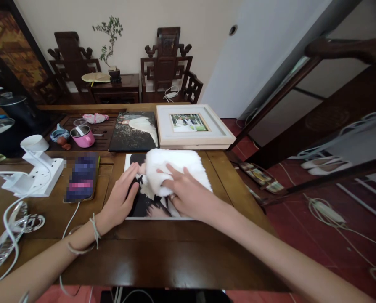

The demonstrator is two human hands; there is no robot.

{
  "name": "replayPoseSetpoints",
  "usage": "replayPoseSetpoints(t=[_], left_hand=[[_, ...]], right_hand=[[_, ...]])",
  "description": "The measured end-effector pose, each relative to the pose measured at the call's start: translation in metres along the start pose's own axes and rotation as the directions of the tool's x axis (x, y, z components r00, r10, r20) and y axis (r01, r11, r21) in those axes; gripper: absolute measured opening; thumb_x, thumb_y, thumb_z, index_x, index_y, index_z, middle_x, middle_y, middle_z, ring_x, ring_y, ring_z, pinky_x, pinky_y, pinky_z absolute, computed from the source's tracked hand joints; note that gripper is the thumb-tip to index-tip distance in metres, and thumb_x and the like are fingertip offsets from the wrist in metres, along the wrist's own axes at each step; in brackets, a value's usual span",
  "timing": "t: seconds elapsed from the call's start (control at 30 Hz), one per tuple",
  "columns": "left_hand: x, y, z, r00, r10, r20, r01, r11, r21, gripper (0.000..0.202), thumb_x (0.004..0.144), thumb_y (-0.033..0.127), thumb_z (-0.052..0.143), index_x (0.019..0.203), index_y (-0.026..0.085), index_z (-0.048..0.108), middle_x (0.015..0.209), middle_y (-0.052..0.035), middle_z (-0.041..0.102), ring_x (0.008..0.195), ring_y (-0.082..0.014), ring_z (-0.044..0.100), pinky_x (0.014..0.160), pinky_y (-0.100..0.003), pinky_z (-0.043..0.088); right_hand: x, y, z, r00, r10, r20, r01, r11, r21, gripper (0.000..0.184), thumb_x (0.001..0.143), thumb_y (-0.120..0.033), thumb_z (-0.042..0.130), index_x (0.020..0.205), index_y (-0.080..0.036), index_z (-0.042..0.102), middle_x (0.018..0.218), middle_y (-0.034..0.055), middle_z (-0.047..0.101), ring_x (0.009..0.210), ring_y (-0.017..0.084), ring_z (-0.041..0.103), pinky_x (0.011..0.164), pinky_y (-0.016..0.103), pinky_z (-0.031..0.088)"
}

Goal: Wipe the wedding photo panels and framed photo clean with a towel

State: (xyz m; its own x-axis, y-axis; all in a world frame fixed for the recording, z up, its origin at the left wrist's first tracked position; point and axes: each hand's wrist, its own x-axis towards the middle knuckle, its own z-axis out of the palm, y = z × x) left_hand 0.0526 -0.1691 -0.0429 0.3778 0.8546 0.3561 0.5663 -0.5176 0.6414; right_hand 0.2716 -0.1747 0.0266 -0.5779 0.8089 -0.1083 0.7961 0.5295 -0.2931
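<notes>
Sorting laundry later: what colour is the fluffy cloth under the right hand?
The fluffy cloth is white; head view.

A dark wooden table (162, 248) carries a photo (142, 207) near its middle. Just behind the photo lie a dark print (133, 131) and a white frame (192, 126). Left of the photo lies a blurred phone (82, 177), with a power strip (38, 174) farther left. A tray (104, 141) sits behind-left.

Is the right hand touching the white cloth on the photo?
Touching. The head view shows the right hand lying with its fingers on top of the white cloth, with no gap.
</notes>
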Motion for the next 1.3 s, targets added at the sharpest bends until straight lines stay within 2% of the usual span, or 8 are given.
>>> replayPoseSetpoints(t=[0.1, 0.23, 0.37, 0.5, 0.63, 0.9, 1.03, 1.3], left_hand=[[0.001, 0.003, -0.003, 0.993, 0.006, -0.116, -0.013, 0.998, -0.065, 0.045, 0.101, 0.033, 0.03, 0.146, 0.026, 0.035, 0.154, -0.0043, 0.035, 0.142, -0.02, 0.03, 0.119, -0.042, 0.021], [0.001, 0.004, -0.004, 0.99, 0.027, -0.136, -0.04, 0.995, -0.093, 0.045, 0.102, 0.034, 0.029, 0.146, 0.026, 0.036, 0.153, -0.0027, 0.036, 0.142, -0.0204, 0.031, 0.119, -0.041, 0.022], [-0.001, 0.002, 0.0, 0.999, 0.003, -0.045, -0.004, 1.0, -0.027, 0.046, 0.101, 0.033, 0.032, 0.146, 0.024, 0.037, 0.152, -0.0061, 0.038, 0.141, -0.0224, 0.034, 0.117, -0.044, 0.026], [-0.002, -0.003, 0.005, 0.998, 0.051, 0.045, -0.055, 0.994, 0.098, 0.045, 0.098, 0.025, 0.04, 0.143, 0.022, 0.042, 0.151, -0.0104, 0.039, 0.142, -0.0259, 0.031, 0.114, -0.05, 0.03], [-0.002, -0.007, 0.008, 0.995, 0.098, 0.028, -0.101, 0.987, 0.124, 0.044, 0.096, 0.02, 0.041, 0.141, 0.019, 0.044, 0.149, -0.0136, 0.041, 0.141, -0.0267, 0.033, 0.111, -0.052, 0.034], [-0.001, -0.006, 0.006, 0.997, 0.078, 0.009, -0.078, 0.976, 0.205, 0.035, 0.094, 0.022, 0.046, 0.127, 0.013, 0.057, 0.137, -0.0179, 0.053, 0.128, -0.0294, 0.05, 0.103, -0.049, 0.045], [-0.001, -0.005, 0.005, 0.995, 0.098, 0.011, -0.098, 0.978, 0.182, 0.038, 0.095, 0.021, 0.045, 0.131, 0.014, 0.054, 0.141, -0.0177, 0.05, 0.133, -0.0286, 0.045, 0.106, -0.048, 0.043], [-0.002, -0.004, 0.005, 0.996, 0.08, 0.035, -0.083, 0.99, 0.118, 0.043, 0.095, 0.02, 0.044, 0.138, 0.019, 0.046, 0.149, -0.0134, 0.042, 0.141, -0.0267, 0.034, 0.112, -0.051, 0.034]], right_hand=[[-0.006, -0.014, 0.009, 0.984, -0.175, 0.031, 0.173, 0.982, 0.071, 0.044, 0.067, 0.002, 0.044, 0.101, -0.014, 0.067, 0.149, 0.0133, 0.041, 0.143, 0.037, 0.018, 0.109, 0.068, 0.018], [-0.036, -0.028, 0.002, 0.931, -0.354, 0.095, 0.325, 0.917, 0.231, 0.042, 0.066, 0.001, 0.044, 0.096, -0.017, 0.067, 0.137, 0.0092, 0.056, 0.14, 0.027, 0.029, 0.114, 0.058, 0.017], [-0.06, -0.016, -0.012, 0.963, -0.201, 0.179, 0.151, 0.954, 0.261, 0.043, 0.064, 0.003, 0.043, 0.093, -0.019, 0.066, 0.121, 0.0117, 0.065, 0.131, 0.024, 0.044, 0.111, 0.047, 0.028], [-0.046, 0.016, -0.016, 0.996, 0.023, 0.091, -0.037, 0.986, 0.161, 0.033, 0.068, 0.002, 0.041, 0.084, -0.018, 0.062, 0.083, 0.0097, 0.065, 0.1, 0.026, 0.061, 0.083, 0.034, 0.046], [0.002, 0.032, -0.016, 0.998, -0.007, -0.059, 0.021, 0.967, 0.255, 0.026, 0.069, -0.002, 0.042, 0.081, -0.018, 0.059, 0.069, 0.0033, 0.057, 0.076, 0.021, 0.057, 0.068, 0.028, 0.041], [0.07, 0.004, -0.015, 0.984, -0.141, -0.105, 0.168, 0.928, 0.334, 0.027, 0.067, -0.004, 0.042, 0.082, -0.018, 0.059, 0.078, 0.0035, 0.061, 0.072, 0.017, 0.052, 0.063, 0.026, 0.035], [0.054, 0.013, -0.014, 0.989, -0.109, -0.096, 0.137, 0.923, 0.36, 0.025, 0.068, -0.007, 0.041, 0.081, -0.018, 0.059, 0.073, 0.002, 0.061, 0.067, 0.016, 0.052, 0.059, 0.025, 0.035], [-0.003, 0.084, -0.015, 0.979, 0.155, -0.13, -0.116, 0.957, 0.266, 0.023, 0.07, -0.013, 0.041, 0.081, -0.018, 0.06, 0.074, 0.0042, 0.058, 0.078, 0.023, 0.055, 0.069, 0.03, 0.038]])
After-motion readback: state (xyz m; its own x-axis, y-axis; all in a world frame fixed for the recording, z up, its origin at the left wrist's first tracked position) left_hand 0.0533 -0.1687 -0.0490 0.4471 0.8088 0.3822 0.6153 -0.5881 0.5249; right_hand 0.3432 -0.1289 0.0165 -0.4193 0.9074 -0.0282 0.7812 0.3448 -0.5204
